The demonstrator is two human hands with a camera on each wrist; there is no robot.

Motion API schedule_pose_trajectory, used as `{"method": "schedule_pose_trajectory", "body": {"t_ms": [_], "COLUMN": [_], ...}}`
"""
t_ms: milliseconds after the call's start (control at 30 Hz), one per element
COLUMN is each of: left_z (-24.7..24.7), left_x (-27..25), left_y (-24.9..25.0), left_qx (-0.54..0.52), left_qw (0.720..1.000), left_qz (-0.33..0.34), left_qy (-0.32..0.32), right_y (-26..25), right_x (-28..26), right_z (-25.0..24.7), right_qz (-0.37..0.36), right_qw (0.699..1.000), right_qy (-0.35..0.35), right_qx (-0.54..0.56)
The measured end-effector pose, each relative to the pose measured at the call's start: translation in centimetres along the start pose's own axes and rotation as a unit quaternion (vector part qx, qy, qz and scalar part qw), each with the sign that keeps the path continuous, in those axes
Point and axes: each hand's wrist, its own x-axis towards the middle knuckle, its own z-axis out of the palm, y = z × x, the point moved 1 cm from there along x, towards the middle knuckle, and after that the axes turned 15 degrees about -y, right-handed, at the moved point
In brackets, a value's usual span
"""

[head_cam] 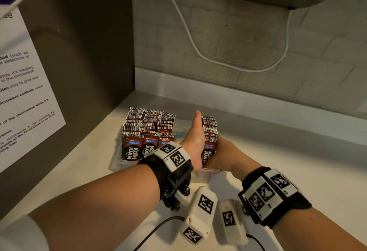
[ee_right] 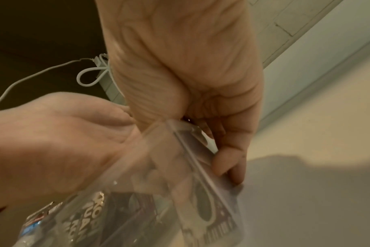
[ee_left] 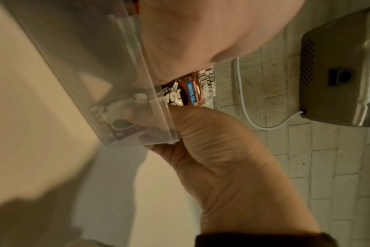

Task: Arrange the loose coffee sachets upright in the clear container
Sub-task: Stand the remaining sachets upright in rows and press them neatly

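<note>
Pale countertop [head_cam: 278, 151] | clear plastic container [ee_left: 125, 70] | left hand [head_cam: 195, 141] flat, bracing red foil coffee sachets [head_cam: 209, 131] upright | right hand [head_cam: 224, 155] seemingly clasps them from outside.

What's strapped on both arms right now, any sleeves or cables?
Both forearms are bare. Each wrist has a black strap carrying white blocks with black square markers; white marker-tagged camera housings hang beneath, trailing thin black cables.
</note>
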Motion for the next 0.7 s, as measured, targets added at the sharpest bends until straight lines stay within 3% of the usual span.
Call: {"method": "schedule_pose_trajectory", "body": {"t_ms": [200,433,700], "left_z": [0.1,1.5,1.8], "left_x": [-0.3,-0.2,-1.8], "left_y": [0.3,-1.0,-0.2], "left_qx": [-0.022,0.005,0.009], "left_qw": [0.998,0.997,0.998], "left_qz": [0.027,0.073,0.061], "left_qy": [0.058,0.036,0.033], "right_y": [0.5,0.2,0.1], "right_x": [-0.1,-0.7,-1.0], "right_z": [0.4,0.6,0.8], "right_qz": [-0.015,-0.031,-0.041], "right_qw": [0.999,0.999,0.999], "right_qy": [0.028,0.027,0.028], "right_qx": [0.016,0.015,0.014]}}
